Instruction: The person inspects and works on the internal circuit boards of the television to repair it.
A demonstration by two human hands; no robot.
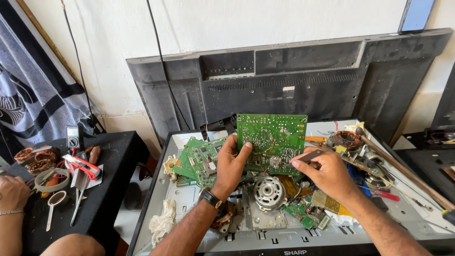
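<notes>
Far left, another person's hand (12, 192) rests at the edge of a black side table (113, 189) strewn with copper coils (35, 159), a roll of tape (51, 179) and a red utility knife (83, 166). Moving in, a white rag (163, 220) lies on the grey panel (189, 196) of the opened television, beside loose green boards (201, 161). Now the left hand (230, 166), watch on the wrist, is clamped on the lower left edge of the upright green circuit board (271, 142), thumb across its face. Below sits a round metal motor (269, 192). The right hand (327, 173) pinches a small dark tool (309, 155) against the board's lower right; its tip is hard to make out. Far right, a long wooden stick (403, 170) slants across the clutter.
</notes>
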